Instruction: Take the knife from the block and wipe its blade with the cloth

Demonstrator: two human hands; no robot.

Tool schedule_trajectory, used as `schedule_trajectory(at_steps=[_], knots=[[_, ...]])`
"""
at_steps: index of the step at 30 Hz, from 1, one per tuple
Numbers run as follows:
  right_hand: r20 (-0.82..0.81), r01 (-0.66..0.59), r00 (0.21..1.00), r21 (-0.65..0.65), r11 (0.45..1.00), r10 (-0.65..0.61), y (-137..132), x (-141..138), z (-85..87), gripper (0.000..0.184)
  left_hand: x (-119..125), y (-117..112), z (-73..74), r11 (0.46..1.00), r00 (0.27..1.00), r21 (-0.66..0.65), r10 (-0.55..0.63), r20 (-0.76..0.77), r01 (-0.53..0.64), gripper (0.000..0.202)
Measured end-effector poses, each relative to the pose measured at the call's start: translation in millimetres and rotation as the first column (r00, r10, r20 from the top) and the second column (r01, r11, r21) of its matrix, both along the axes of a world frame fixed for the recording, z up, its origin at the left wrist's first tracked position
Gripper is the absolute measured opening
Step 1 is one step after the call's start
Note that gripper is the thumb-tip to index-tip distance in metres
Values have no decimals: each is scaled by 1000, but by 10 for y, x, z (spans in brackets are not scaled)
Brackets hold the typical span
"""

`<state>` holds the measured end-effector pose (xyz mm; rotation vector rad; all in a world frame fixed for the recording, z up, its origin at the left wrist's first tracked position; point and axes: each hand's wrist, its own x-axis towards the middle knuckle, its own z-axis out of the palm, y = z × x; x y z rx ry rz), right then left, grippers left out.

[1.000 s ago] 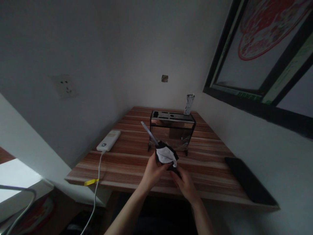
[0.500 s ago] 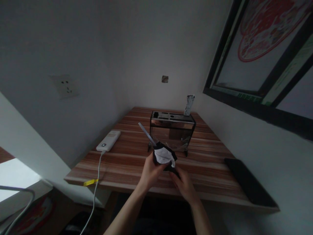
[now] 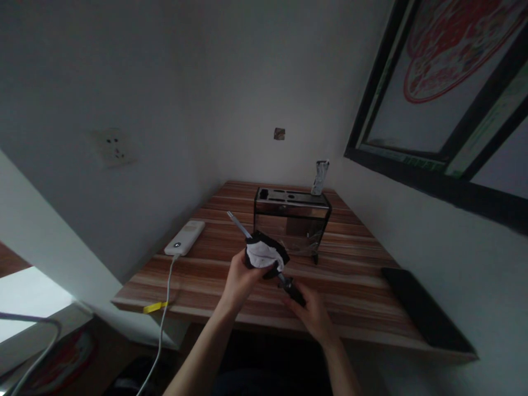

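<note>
A thin metal rod with a black handle (image 3: 295,291) slants across the middle, its bare tip pointing up and left. My right hand (image 3: 311,311) is wrapped around the handle. Around the rod's middle, my left hand (image 3: 241,275) pinches a black-and-white cloth (image 3: 264,256), which covers part of the shaft. A short stretch of grey shaft shows between cloth and handle. Just behind stands a knife block (image 3: 291,212) with clear sides and a slotted top. One item with a silvery, wrapped-looking handle (image 3: 319,177) sticks up from its right end.
The striped wooden table (image 3: 350,297) fits between two walls. On its left lies a white power bank (image 3: 185,237) with a white cable (image 3: 165,313) hanging over the front edge near a yellow strip (image 3: 155,307). A flat black object (image 3: 427,308) lies along the right edge.
My left hand and the cloth have shifted left along the rod, away from the handle. The handle and a bit of shaft now show. My right hand stays nearly in place.
</note>
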<state>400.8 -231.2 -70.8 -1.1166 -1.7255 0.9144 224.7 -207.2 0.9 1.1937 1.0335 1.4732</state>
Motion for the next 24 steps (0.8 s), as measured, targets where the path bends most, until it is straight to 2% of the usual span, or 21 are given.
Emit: schedule_trajectory(at_steps=[4,10,16,24], knots=[[-1,26,1000,-10,1000,-26,3,-1,-28,35,-88,50,76,998,999,33,46,24,-46,32],[-44,-2,999,-42,999,1,-22,-3,-4,34,-214,149,173,986,990,101,130,56,-135,33],[-37,-1,999,-46,999,0,-41,-3,45,34,-327,261,285,956,959,179,193,205,-231,36],[-50,-5,999,-54,999,2,-48,3,48,34,-421,345,551,923,895,229,201,398,-309,34]])
